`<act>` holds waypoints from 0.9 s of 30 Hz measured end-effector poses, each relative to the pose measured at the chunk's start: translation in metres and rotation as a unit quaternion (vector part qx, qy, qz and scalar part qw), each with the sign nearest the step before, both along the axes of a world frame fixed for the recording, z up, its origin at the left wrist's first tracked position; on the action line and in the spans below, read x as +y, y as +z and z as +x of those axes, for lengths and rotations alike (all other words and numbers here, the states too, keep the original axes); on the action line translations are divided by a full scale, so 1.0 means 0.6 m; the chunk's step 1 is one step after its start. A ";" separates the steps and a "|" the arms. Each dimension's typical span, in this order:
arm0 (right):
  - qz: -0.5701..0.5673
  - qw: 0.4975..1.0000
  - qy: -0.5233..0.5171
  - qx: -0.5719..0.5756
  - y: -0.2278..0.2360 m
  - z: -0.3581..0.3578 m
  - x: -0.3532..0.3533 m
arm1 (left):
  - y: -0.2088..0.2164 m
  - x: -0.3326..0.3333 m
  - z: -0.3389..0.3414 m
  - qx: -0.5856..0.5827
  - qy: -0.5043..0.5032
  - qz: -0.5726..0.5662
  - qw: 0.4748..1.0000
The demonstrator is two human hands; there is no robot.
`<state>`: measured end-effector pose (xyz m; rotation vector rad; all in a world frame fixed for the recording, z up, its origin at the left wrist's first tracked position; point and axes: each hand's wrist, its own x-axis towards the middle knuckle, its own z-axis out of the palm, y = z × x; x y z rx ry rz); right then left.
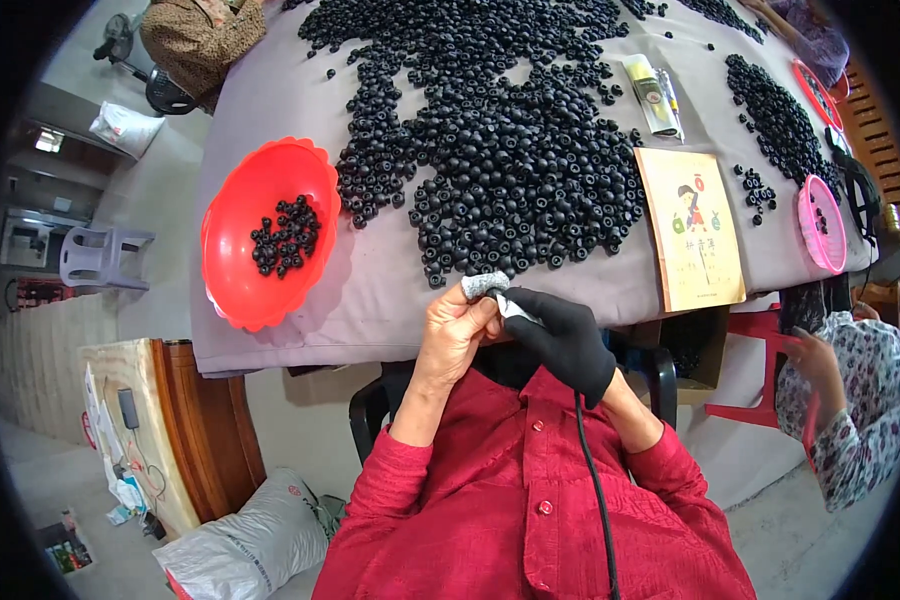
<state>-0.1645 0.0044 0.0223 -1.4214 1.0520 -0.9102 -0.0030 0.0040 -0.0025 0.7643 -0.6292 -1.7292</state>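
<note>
Left to right. A red bowl (270, 232) holding a few black beads overhangs the left edge of the grey-covered surface (390, 290). A broad spread of black beads (500, 150) fills the middle of the surface. At the near edge, the bare left hand (457, 335) has its grip closed on a small grey bead (483, 286), thumb and fingers pinching it from below. Just beside it, the black-gloved right hand (560, 340) has its grip closed around a thin tool (518, 310) whose tip meets the grey bead; a black cord (595, 480) hangs from this hand over the red shirt. A yellow booklet (692, 228) lies toward the right edge, and a pink bowl (821, 224) sits at that edge. Another person's hand (815, 360) shows beyond the right edge.
</note>
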 end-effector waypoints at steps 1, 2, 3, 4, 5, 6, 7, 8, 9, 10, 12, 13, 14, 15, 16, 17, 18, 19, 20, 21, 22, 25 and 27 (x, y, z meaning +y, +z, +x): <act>0.001 1.000 0.000 0.000 0.001 0.000 -0.001 | -0.001 0.000 0.000 0.000 0.000 0.001 1.000; 0.001 1.000 0.003 0.001 0.003 0.000 -0.002 | -0.001 0.000 0.000 -0.002 0.001 0.002 1.000; 0.002 1.000 0.006 0.001 0.004 0.000 -0.002 | -0.001 0.000 0.000 -0.004 0.002 0.004 1.000; 0.003 1.000 0.006 0.001 0.003 -0.001 -0.002 | -0.001 0.000 -0.001 -0.004 0.002 0.005 1.000; 0.005 1.000 0.008 0.001 0.001 -0.001 -0.003 | 0.000 0.000 -0.001 0.000 0.000 0.009 1.000; 0.007 1.000 0.011 0.001 0.000 -0.002 -0.003 | 0.000 0.000 -0.001 0.005 -0.002 0.013 1.000; 0.007 1.000 0.011 0.001 -0.001 -0.002 -0.003 | 0.000 0.000 -0.001 0.005 -0.002 0.014 1.000; 0.008 1.000 0.009 -0.001 -0.002 -0.001 -0.002 | -0.001 0.000 -0.001 0.003 -0.002 0.014 1.000; 0.008 1.000 0.008 -0.003 -0.002 -0.001 -0.002 | -0.001 0.000 -0.001 0.002 -0.002 0.013 1.000; 0.008 1.000 0.008 -0.003 -0.003 -0.001 -0.003 | 0.000 0.000 -0.001 0.002 -0.002 0.013 1.000; 0.022 1.000 0.014 -0.010 -0.004 -0.001 -0.003 | 0.004 -0.001 -0.003 0.007 -0.002 0.020 1.000; 0.023 1.000 0.014 -0.010 -0.003 -0.001 -0.003 | 0.004 0.000 -0.004 0.007 -0.002 0.020 1.000; 0.019 1.000 0.012 0.004 -0.001 -0.001 -0.003 | 0.003 0.000 -0.004 0.003 -0.001 0.018 1.000; 0.016 1.000 0.009 0.018 0.002 -0.001 -0.004 | 0.003 0.000 -0.004 -0.002 0.000 0.016 1.000; 0.016 1.000 0.009 0.018 0.003 -0.001 -0.004 | 0.003 0.000 -0.004 -0.002 0.001 0.016 1.000; 0.026 1.000 0.014 0.010 0.005 -0.002 -0.005 | 0.004 0.000 -0.004 -0.006 0.002 0.012 1.000; 0.036 0.999 0.019 0.003 0.007 -0.002 -0.005 | 0.005 0.000 -0.004 -0.010 0.002 0.008 1.000; 0.036 0.999 0.020 0.003 0.011 -0.002 -0.006 | 0.005 0.000 -0.004 -0.009 0.003 0.008 1.000; 0.044 0.999 0.026 0.000 0.017 -0.002 -0.006 | 0.005 0.000 -0.004 -0.011 0.003 0.008 1.000; 0.053 0.998 0.032 -0.004 0.019 -0.002 -0.007 | 0.005 -0.001 -0.004 -0.012 0.003 0.009 1.000; 0.053 0.998 0.032 -0.004 0.018 -0.002 -0.008 | 0.005 -0.001 -0.004 -0.012 0.003 0.009 1.000; 0.046 0.998 0.039 0.016 0.017 -0.002 -0.010 | 0.005 -0.001 -0.004 -0.005 0.001 0.000 1.000; 0.042 0.998 0.038 0.021 0.022 -0.002 -0.010 | 0.009 0.000 -0.005 -0.011 0.002 0.005 1.000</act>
